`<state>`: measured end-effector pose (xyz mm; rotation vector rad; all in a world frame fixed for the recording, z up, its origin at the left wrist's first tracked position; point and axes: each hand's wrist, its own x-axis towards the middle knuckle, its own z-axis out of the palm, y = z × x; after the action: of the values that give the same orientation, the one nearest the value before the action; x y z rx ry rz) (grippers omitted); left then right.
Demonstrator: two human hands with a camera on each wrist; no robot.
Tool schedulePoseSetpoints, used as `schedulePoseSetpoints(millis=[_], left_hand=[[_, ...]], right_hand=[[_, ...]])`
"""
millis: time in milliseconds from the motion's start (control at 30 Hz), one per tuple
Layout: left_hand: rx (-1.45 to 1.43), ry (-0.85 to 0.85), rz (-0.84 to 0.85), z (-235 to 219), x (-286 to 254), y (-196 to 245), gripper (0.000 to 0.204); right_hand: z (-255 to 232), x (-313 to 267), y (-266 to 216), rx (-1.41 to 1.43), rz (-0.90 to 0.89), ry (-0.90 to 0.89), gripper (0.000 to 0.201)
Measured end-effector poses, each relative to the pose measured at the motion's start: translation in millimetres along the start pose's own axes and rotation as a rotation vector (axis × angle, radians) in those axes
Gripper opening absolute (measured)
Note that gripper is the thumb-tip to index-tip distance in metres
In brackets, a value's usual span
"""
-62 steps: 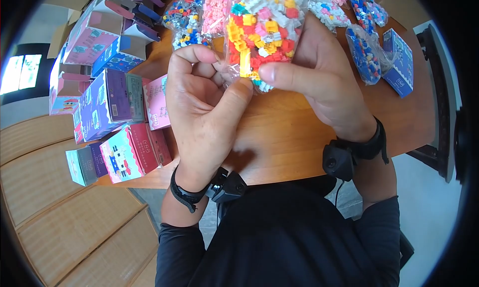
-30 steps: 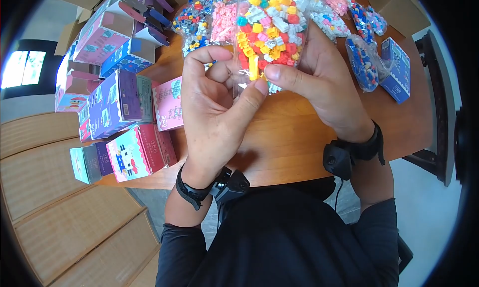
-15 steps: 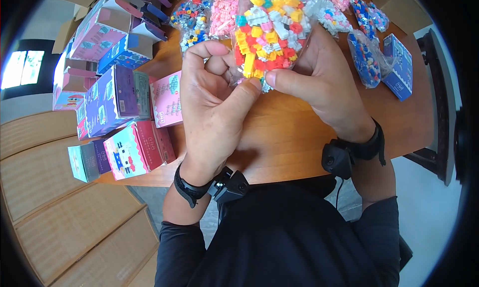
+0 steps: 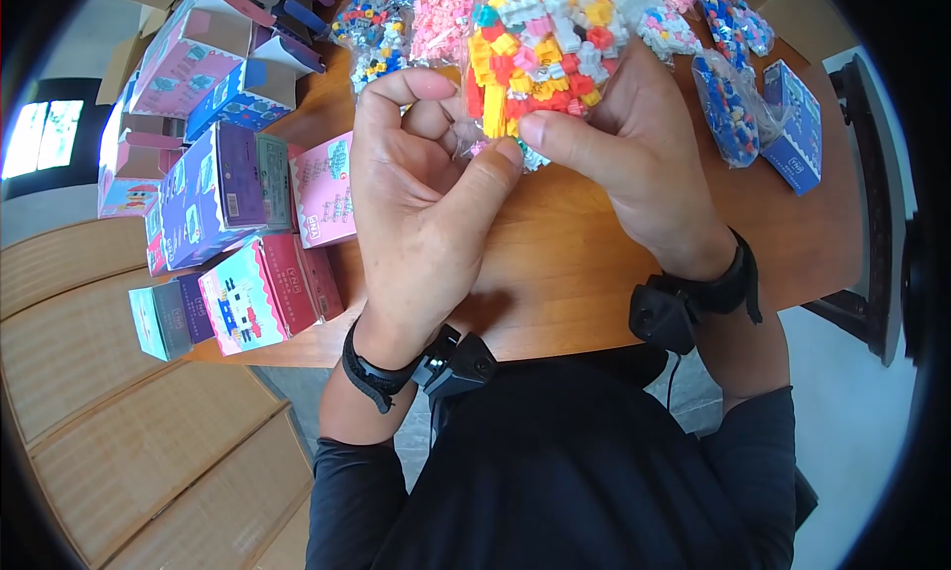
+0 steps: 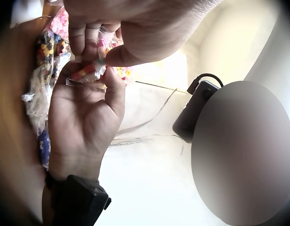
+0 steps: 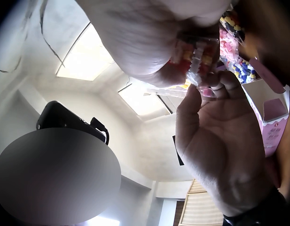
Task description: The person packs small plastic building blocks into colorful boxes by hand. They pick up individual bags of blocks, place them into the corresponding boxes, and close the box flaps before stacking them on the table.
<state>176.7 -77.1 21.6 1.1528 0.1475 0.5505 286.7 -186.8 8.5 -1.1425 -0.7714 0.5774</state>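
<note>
A clear plastic bag of small building bricks point(image 4: 540, 50), mostly yellow, red and white, is held up over the table by both hands. My left hand point(image 4: 421, 213) pinches its lower left corner between thumb and curled fingers. From the right, my right hand point(image 4: 644, 164) grips the bag, thumb across its front near the bottom and fingers behind, hidden by the bag. The two thumb tips lie close together at the lower edge. In the right wrist view the bag point(image 6: 196, 59) shows between the hands.
Open and closed toy boxes crowd the left side, among them a purple box point(image 4: 203, 199) and a red box point(image 4: 282, 288). Several bags of bricks lie at the back, including a pink one point(image 4: 443, 20). At right, a bag of blue bricks point(image 4: 725, 109) leans by a blue box point(image 4: 792, 124).
The bag stays in both hands throughout, tilting and shifting slightly. Over the last half second it has risen a little in the head view, and both thumbs have moved slightly up with it.
</note>
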Motion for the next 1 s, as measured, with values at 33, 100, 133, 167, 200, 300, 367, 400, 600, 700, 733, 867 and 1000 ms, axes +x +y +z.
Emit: schedulePoseSetpoints(millis=[33, 100, 133, 167, 200, 300, 367, 400, 600, 700, 733, 867, 1000], left_hand=[[0.001, -0.005, 0.004, -1, 0, 0, 0.041], [0.009, 0.003, 0.005, 0, 1, 1, 0.041], [0.012, 0.007, 0.006, 0, 0, 1, 0.041], [0.021, 0.003, 0.008, -1, 1, 1, 0.041], [0.031, -0.001, 0.010, -2, 1, 1, 0.041], [0.059, -0.003, 0.016, -3, 1, 1, 0.041], [0.094, 0.005, 0.018, -2, 0, 1, 0.041], [0.119, 0.010, 0.018, -1, 0, 1, 0.042], [0.140, -0.023, 0.017, -1, 1, 3, 0.043], [0.158, -0.045, 0.054, -3, 0, 1, 0.041], [0.164, -0.051, 0.071, -4, 0, 0, 0.040], [0.120, -0.056, 0.051, -4, -1, 1, 0.041], [0.144, -0.054, 0.063, -4, -1, 0, 0.042]], right_hand=[[1, 0, -1, 0.005, 0.002, 0.008, 0.046], [-5, 3, -2, 0.006, 0.051, -0.057, 0.041], [-8, 4, -2, 0.006, 0.077, -0.090, 0.039], [-8, 3, -2, 0.037, 0.091, -0.087, 0.037], [-7, 1, -2, 0.069, 0.105, -0.083, 0.035], [-7, -3, 0, 0.150, 0.123, -0.066, 0.035], [-6, -5, 0, 0.181, 0.130, -0.060, 0.039], [-6, -6, -2, 0.186, 0.135, -0.060, 0.041], [-8, -3, -6, 0.282, 0.195, -0.082, 0.046], [-9, -3, -7, 0.253, 0.176, -0.095, 0.045], [-9, -3, -7, 0.237, 0.163, -0.099, 0.044], [-12, -3, -7, 0.180, 0.212, -0.113, 0.044], [-14, -3, -11, 0.130, 0.225, -0.119, 0.044]])
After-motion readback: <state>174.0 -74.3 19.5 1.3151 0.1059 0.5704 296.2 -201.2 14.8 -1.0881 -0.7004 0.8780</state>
